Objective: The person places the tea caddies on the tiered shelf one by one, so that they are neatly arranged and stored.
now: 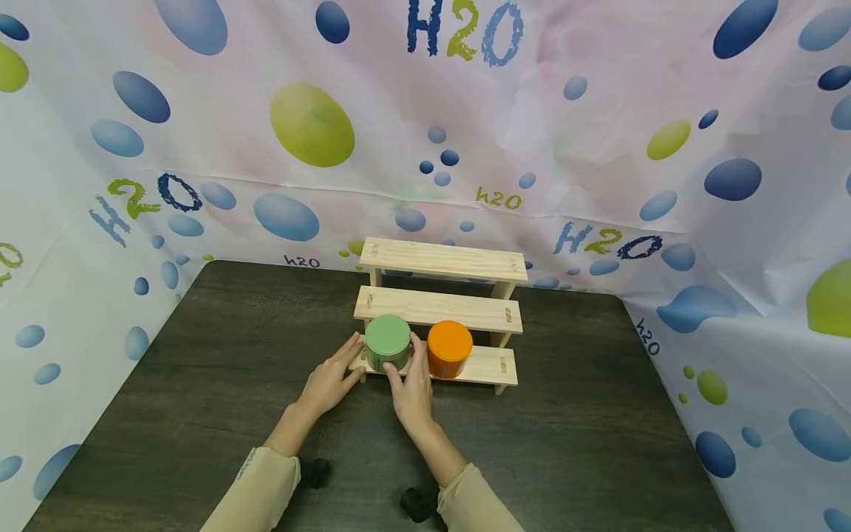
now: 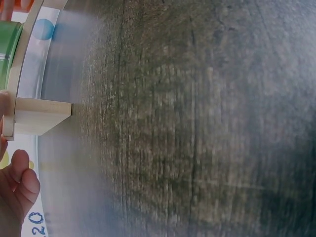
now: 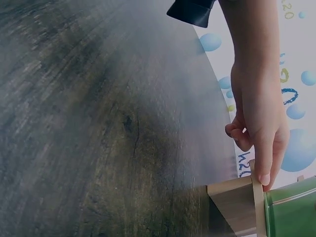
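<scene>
A green cylindrical canister (image 1: 388,340) stands upright on the left part of the lowest shelf of a stepped wooden rack (image 1: 442,255). My right hand (image 1: 412,388) grips the canister, thumb at its front and fingers along its right side. At the canister's left is my left hand (image 1: 329,380), its fingers extended around the left end of that shelf and its thumb by the front edge. In the right wrist view, the left hand's (image 3: 261,113) fingertips touch the shelf end beside the canister (image 3: 294,210), with other fingers bent. An orange canister (image 1: 450,347) stands just right of my right hand.
The rack has three steps and stands on a dark wood-grain table (image 1: 585,421) near its back edge. A printed sheet (image 1: 598,111) with blue and green drops hangs behind and at both sides. Black wrist devices (image 1: 417,505) sit near both sleeves.
</scene>
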